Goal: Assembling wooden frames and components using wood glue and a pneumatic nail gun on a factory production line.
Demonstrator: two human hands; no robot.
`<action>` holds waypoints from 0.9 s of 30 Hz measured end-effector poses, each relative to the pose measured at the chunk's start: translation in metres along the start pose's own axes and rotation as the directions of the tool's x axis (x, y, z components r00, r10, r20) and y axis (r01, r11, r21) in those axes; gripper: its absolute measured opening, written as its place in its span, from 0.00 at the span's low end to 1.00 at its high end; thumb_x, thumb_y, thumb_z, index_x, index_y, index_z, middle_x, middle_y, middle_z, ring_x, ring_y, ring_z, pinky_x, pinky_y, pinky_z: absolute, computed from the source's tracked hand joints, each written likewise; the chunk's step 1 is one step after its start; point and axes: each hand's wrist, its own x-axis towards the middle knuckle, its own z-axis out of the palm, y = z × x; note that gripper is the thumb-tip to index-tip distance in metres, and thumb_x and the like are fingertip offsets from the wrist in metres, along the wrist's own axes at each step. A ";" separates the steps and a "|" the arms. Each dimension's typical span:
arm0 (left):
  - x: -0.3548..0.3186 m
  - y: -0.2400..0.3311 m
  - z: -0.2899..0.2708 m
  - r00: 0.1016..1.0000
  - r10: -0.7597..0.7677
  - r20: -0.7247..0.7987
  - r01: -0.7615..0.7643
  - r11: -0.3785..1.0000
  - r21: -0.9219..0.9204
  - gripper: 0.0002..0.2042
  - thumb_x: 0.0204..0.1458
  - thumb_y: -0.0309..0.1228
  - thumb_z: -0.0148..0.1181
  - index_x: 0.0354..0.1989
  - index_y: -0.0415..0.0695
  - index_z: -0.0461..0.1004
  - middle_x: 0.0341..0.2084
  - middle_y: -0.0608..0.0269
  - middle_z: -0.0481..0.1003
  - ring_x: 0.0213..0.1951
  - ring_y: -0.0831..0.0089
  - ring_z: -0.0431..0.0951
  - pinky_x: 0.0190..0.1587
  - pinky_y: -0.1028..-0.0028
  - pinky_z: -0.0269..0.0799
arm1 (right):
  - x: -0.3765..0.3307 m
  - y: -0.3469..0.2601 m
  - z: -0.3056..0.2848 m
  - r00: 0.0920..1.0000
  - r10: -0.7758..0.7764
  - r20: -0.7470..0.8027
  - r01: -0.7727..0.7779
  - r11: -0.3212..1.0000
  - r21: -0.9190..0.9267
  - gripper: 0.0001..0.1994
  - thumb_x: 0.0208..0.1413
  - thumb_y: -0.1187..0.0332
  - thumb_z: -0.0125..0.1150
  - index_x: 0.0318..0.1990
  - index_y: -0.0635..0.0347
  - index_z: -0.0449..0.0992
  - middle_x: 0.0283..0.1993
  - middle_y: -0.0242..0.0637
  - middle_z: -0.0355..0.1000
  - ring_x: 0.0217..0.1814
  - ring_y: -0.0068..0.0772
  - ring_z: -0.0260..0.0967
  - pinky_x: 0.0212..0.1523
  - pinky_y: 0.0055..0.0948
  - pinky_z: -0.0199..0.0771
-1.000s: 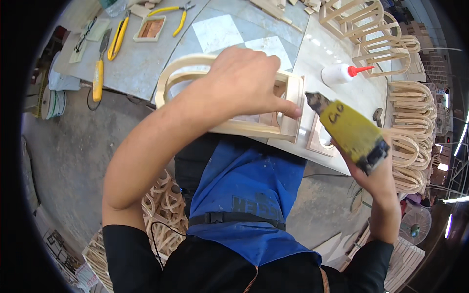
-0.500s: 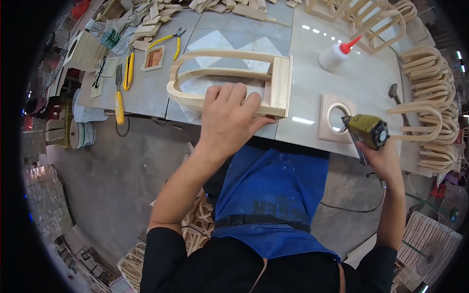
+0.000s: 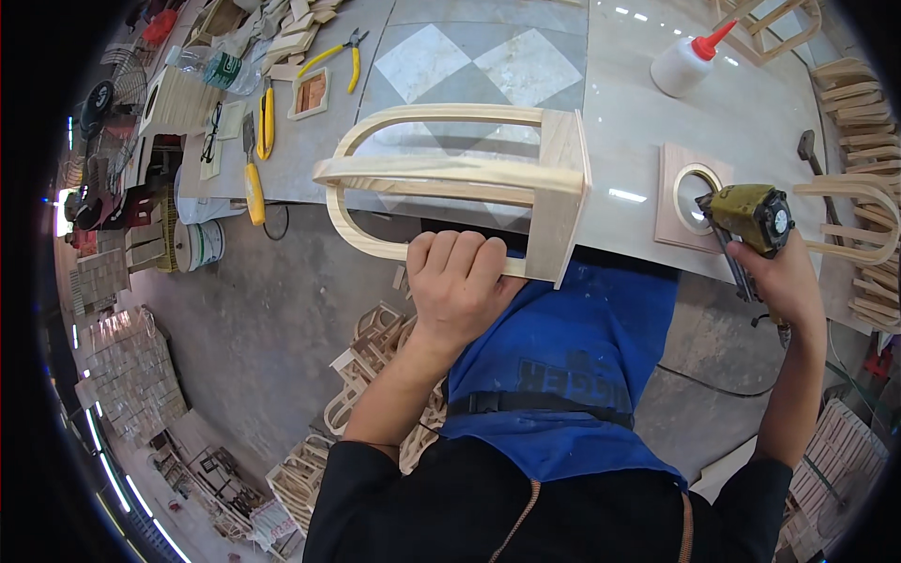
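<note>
My left hand (image 3: 460, 291) is closed round the lower bar of a pale wooden frame (image 3: 560, 202), made of curved, rounded strips joined to a flat end board. It is held tilted at the table's front edge. My right hand (image 3: 779, 277) grips an olive-green nail gun (image 3: 748, 218), whose nose is over a square wooden plate with a round ring (image 3: 668, 202) on the table. An air hose trails from the nail gun. Right of it lie a hammer (image 3: 809, 155) and a curved wooden loop (image 3: 868, 192).
A white glue bottle with a red tip (image 3: 682, 68) stands on the table (image 3: 619, 122). At the left lie yellow-handled pliers (image 3: 267, 122), cutters (image 3: 355, 68), a chisel (image 3: 253, 192), glasses (image 3: 212, 131) and a plastic bottle (image 3: 225, 70). Wooden frames are heaped on the floor (image 3: 300, 483).
My left hand has tipped the wooden frame up and drawn it toward me, off its earlier flat pose. My view has shifted. The nail gun stays in my right hand near the ring plate.
</note>
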 end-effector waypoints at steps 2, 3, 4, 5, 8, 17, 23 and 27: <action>-0.010 0.001 0.001 1.000 -0.016 0.017 0.016 1.000 -0.005 0.13 0.42 0.37 0.71 0.29 0.49 0.71 0.27 0.68 0.68 0.29 0.68 0.65 0.42 0.68 0.60 | 0.000 -0.004 -0.001 0.998 0.055 -0.001 -0.055 0.998 -0.001 0.19 0.54 0.72 0.71 0.52 0.72 0.79 0.45 0.45 0.82 0.42 0.36 0.79 0.46 0.31 0.77; -0.014 0.001 0.001 0.999 -0.024 0.024 0.024 1.000 -0.008 0.13 0.42 0.37 0.71 0.29 0.49 0.72 0.27 0.69 0.68 0.30 0.69 0.65 0.42 0.68 0.60 | 0.000 -0.007 -0.001 0.997 0.083 -0.002 -0.083 0.997 -0.003 0.19 0.54 0.72 0.71 0.52 0.72 0.79 0.45 0.45 0.82 0.42 0.36 0.79 0.46 0.32 0.77; -0.017 0.001 0.001 0.999 -0.031 0.030 0.032 0.999 -0.011 0.12 0.42 0.37 0.71 0.29 0.49 0.72 0.28 0.69 0.69 0.30 0.69 0.66 0.42 0.68 0.60 | 0.000 -0.008 0.000 0.994 0.110 -0.005 -0.110 0.994 -0.004 0.19 0.54 0.71 0.71 0.52 0.71 0.79 0.46 0.45 0.82 0.42 0.36 0.79 0.46 0.32 0.77; -0.019 0.002 0.001 0.999 -0.035 0.036 0.036 0.999 -0.014 0.12 0.42 0.37 0.71 0.29 0.49 0.72 0.28 0.69 0.69 0.30 0.69 0.66 0.42 0.68 0.60 | -0.001 -0.009 0.000 0.993 0.114 0.000 -0.114 0.993 -0.007 0.19 0.54 0.71 0.71 0.52 0.71 0.79 0.46 0.45 0.82 0.42 0.36 0.79 0.46 0.32 0.77; -0.023 0.003 0.001 0.997 -0.052 0.061 0.053 0.998 -0.021 0.12 0.41 0.36 0.71 0.30 0.49 0.74 0.29 0.69 0.70 0.31 0.70 0.67 0.43 0.68 0.60 | -0.002 -0.011 0.001 0.994 0.109 -0.016 -0.109 0.994 -0.008 0.19 0.54 0.71 0.71 0.52 0.71 0.79 0.46 0.45 0.82 0.43 0.36 0.79 0.46 0.32 0.77; -0.032 0.008 -0.001 0.993 -0.082 0.079 0.085 0.996 -0.031 0.12 0.41 0.36 0.71 0.32 0.49 0.76 0.31 0.69 0.73 0.33 0.69 0.70 0.45 0.68 0.60 | -0.006 -0.014 0.003 0.993 0.121 -0.017 -0.121 0.992 -0.024 0.19 0.55 0.71 0.71 0.53 0.71 0.78 0.46 0.44 0.82 0.43 0.35 0.79 0.47 0.31 0.77; -0.031 0.011 0.001 0.992 -0.089 0.085 0.090 0.996 -0.005 0.12 0.41 0.35 0.71 0.33 0.48 0.77 0.31 0.67 0.73 0.34 0.66 0.70 0.46 0.66 0.61 | -0.002 -0.010 0.002 0.996 0.089 -0.014 -0.089 0.996 -0.031 0.19 0.55 0.72 0.70 0.53 0.71 0.78 0.46 0.45 0.82 0.42 0.36 0.79 0.46 0.32 0.78; -0.030 0.009 0.002 0.979 -0.096 0.182 0.104 0.994 -0.035 0.12 0.41 0.35 0.70 0.33 0.48 0.76 0.31 0.65 0.71 0.33 0.64 0.69 0.46 0.65 0.62 | 0.003 -0.010 -0.001 0.995 0.102 -0.023 -0.102 0.994 -0.031 0.19 0.54 0.72 0.70 0.53 0.71 0.79 0.45 0.45 0.82 0.42 0.36 0.79 0.45 0.33 0.78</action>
